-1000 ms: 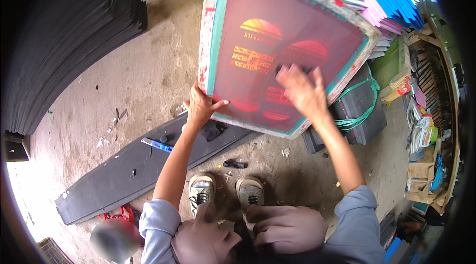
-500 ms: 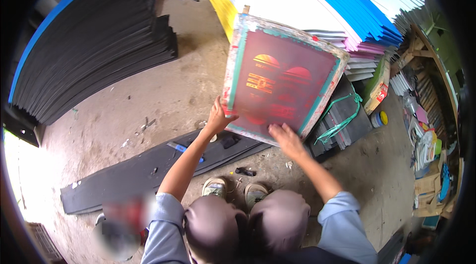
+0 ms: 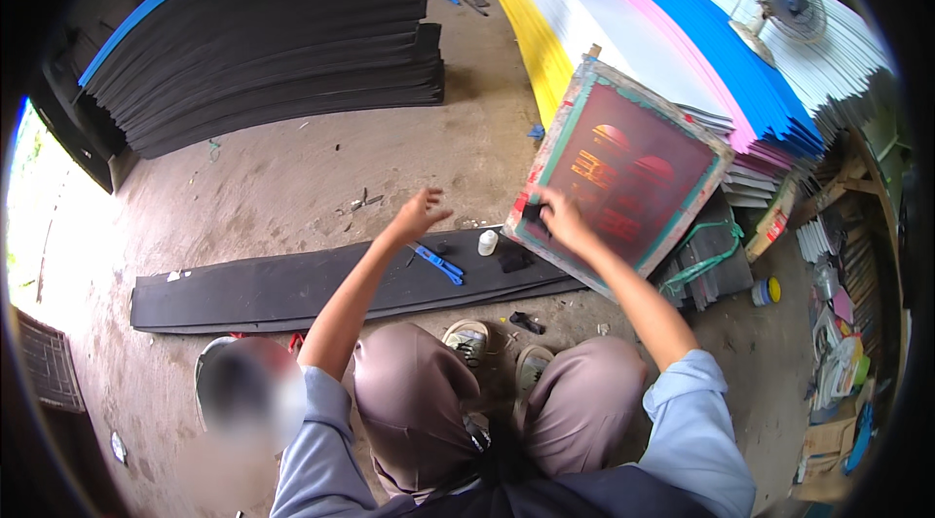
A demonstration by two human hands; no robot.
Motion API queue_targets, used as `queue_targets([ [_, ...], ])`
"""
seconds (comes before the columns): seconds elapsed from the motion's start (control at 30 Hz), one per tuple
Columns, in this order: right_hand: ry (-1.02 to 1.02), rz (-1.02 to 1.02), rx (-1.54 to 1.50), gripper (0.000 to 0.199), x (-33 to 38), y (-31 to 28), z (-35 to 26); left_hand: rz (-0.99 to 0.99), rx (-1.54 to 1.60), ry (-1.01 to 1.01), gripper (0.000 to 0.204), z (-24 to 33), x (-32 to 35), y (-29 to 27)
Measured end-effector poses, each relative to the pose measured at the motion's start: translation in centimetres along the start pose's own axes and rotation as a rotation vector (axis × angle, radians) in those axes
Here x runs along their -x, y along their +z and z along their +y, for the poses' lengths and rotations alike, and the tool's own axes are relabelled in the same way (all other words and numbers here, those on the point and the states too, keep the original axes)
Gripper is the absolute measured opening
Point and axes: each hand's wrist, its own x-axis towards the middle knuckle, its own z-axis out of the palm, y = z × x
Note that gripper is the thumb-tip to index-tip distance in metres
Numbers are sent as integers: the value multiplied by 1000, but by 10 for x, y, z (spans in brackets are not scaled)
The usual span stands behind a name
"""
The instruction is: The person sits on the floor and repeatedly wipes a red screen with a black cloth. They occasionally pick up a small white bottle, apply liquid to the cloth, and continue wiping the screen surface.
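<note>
A silk-screen printing frame (image 3: 633,167) leans tilted at my right, its reddish mesh edged in teal and stained wood. My right hand (image 3: 565,218) is over the frame's lower left part, thumb and fingers closed on a small black piece (image 3: 534,213), perhaps cloth or foam. Empty, with fingers apart, my left hand (image 3: 419,214) hovers above a long black foam strip (image 3: 253,286) on the floor. Lying on that strip are a blue box cutter (image 3: 440,263), a small white bottle (image 3: 488,242) and a crumpled black cloth (image 3: 515,260).
A tall stack of black sheets (image 3: 282,41) stands far left. Behind the frame are stacked yellow (image 3: 536,46), white, pink and blue sheets (image 3: 701,41), with a fan (image 3: 791,2) on top. Green cord (image 3: 706,260) lies on dark blocks at right. A bucket (image 3: 202,382) sits lower left.
My left hand has let go of the frame's left edge and opened. My right hand has moved up and left across the frame, and a black piece now shows in it. The view has shifted.
</note>
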Motion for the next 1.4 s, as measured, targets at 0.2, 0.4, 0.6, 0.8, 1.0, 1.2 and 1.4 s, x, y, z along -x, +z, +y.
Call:
queue_targets([
  [0.2, 179, -238, -162, 43, 58, 97, 67, -163, 63, 36, 49, -30, 5, 67],
  [0.4, 34, -75, 127, 37, 59, 109, 111, 155, 288, -117, 36, -62, 1, 133],
  [0.6, -35, -137, 369, 33, 56, 116, 123, 334, 377, -140, 26, -70, 5, 152],
  [0.8, 16, 172, 9, 20, 60, 102, 114, 410, 262, -25, 22, -48, 7, 137],
  [1.0, 481, 440, -618, 29, 84, -13, 100, 440, 319, 239, 23, 33, -25, 155],
  [1.2, -119, 899, 387, 6, 36, -191, 76, 350, 128, 267, 68, 51, -86, 205],
  [1.4, -338, 979, 764, 16, -20, -228, 106, 378, 324, 203, 74, 45, -129, 237],
])
